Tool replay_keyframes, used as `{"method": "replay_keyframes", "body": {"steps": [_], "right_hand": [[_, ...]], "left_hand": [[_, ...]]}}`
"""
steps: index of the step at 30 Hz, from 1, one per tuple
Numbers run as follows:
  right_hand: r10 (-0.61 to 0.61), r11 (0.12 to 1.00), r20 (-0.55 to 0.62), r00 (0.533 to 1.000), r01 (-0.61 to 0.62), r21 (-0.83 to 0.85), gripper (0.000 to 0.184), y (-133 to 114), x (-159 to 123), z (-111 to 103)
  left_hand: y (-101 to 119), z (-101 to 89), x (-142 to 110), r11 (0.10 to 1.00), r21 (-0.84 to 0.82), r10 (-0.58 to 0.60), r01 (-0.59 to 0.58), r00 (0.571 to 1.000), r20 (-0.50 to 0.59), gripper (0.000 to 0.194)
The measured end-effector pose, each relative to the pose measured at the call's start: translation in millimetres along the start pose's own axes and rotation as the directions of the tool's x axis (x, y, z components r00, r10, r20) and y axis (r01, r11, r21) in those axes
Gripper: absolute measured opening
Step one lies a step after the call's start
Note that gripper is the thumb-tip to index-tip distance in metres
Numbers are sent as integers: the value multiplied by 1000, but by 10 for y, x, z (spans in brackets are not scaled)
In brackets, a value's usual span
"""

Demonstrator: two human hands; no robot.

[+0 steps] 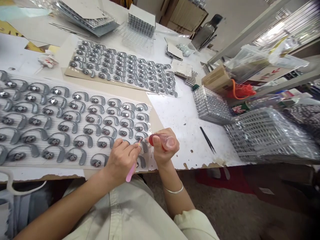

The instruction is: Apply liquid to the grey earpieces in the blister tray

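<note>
My left hand (122,160) pinches a pink slender applicator stick (131,172), whose fine tip reaches the lower right corner of the rows. My right hand (165,150) grips a small clear squeeze bottle with a red end (163,141), pointing left at the same spot. Both hands hover over a white ribbed board (82,165) holding rows of grey curved ear-hook-shaped pieces with round metallic centres. The nearest piece (142,146) is partly hidden by my fingers. A second board of similar pieces (122,65) lies farther away.
Black tweezers (207,140) lie on the chipped white table (182,133) to my right. Stacked plastic trays of parts (212,105) and a larger stack (267,136) sit beyond them. Plastic bags, cardboard and a red mesh bag (241,90) crowd the right side.
</note>
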State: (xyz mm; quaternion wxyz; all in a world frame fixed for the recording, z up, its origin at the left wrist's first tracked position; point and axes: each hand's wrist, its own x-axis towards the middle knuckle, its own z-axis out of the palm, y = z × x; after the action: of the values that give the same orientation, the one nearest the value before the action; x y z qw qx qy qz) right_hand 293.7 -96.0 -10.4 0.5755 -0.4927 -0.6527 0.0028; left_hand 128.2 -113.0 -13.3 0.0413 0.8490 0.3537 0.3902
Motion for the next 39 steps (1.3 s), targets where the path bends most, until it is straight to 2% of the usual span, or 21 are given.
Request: {"method": "replay_keyframes", "body": {"steps": [14,30,39], "right_hand": [[18,1000,39,999,-18,4,11,-29,14,-15],[17,1000,25,1000,-17,-3,13,-22,25,-7],[21,999,20,1000,-22,26,11,-17,8,-14]], "left_hand": [[4,-14,13,999,-29,-17,17,1000,2,13],[6,-20,17,998,-41,-38,39,999,7,12],[-13,-22,12,988,-112,-106,105,994,-8,12]]}}
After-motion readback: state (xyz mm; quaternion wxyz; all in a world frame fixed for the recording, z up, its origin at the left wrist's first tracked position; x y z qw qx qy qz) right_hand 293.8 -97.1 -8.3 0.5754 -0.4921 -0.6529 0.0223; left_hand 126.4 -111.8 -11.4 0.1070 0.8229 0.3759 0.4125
